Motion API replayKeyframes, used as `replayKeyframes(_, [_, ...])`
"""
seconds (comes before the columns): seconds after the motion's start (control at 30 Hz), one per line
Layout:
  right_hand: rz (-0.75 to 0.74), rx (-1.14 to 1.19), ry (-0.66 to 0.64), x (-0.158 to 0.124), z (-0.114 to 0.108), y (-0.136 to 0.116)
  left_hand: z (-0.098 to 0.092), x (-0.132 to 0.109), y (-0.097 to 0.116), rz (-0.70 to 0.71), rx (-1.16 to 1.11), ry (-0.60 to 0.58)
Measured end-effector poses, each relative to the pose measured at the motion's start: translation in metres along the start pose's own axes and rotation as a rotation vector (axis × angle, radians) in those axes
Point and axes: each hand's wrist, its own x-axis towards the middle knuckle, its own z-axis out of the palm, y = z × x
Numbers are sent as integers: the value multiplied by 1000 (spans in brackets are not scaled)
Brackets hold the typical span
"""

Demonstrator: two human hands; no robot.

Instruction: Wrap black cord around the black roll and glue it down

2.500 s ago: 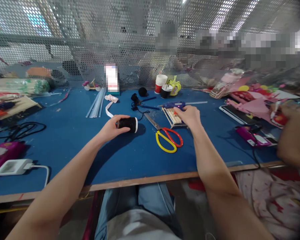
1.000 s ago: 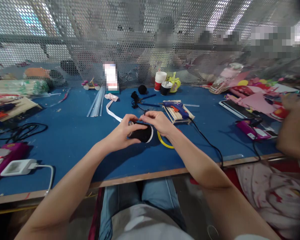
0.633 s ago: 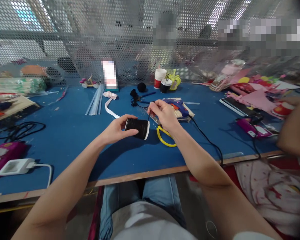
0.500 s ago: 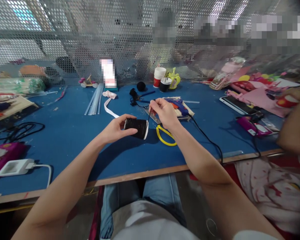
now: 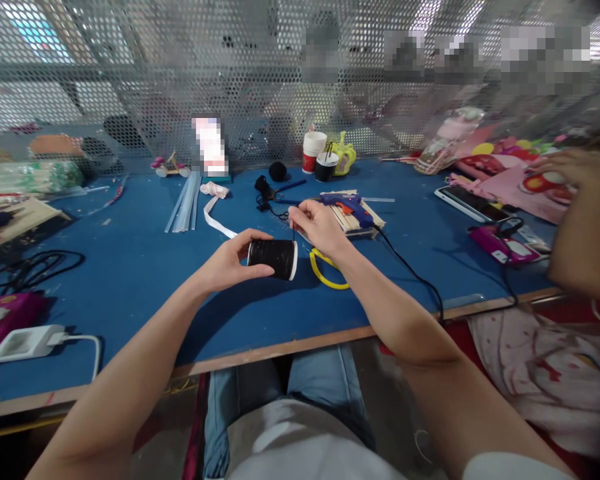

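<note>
My left hand (image 5: 235, 261) grips a small paper cup (image 5: 275, 259) wrapped in black yarn, held on its side with the white rim to the right. Just above that rim, my right hand (image 5: 316, 225) pinches a strand of black yarn (image 5: 293, 233) that runs down to the cup. Under my right wrist lies a yellow loop (image 5: 325, 270), partly covered. A blue hot glue gun (image 5: 350, 208) rests on a stack of wooden sticks (image 5: 373, 223) behind that hand. A tangle of black yarn (image 5: 265, 190) sits beyond the cup.
Farther back stand white-and-red paper cups (image 5: 314, 150), a black-wrapped cup (image 5: 326, 167) and a black ball (image 5: 278, 171). Clear glue sticks (image 5: 184, 203) and white ribbon (image 5: 214, 213) lie left. At right, another person's hand (image 5: 580, 180) holds something red. A white charger (image 5: 27, 343) is near the front left.
My right hand has moved slightly left and the yarn strand between hand and cup looks shorter. The cup stays in my left hand. The whole view has shifted a little.
</note>
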Motion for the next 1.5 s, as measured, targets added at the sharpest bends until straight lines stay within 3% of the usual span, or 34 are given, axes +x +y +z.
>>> replayKeyframes(0.4, [0,-42,-76,-3,4,-1,2,2,-3,197,67,80])
replayKeyframes(0.63, [3,-101,-113,-2,4,3,3,3,-5,243,29,96])
replayKeyframes(1.5, [223,155,-170,-4,6,-5,8,6,-11,89,-427,143])
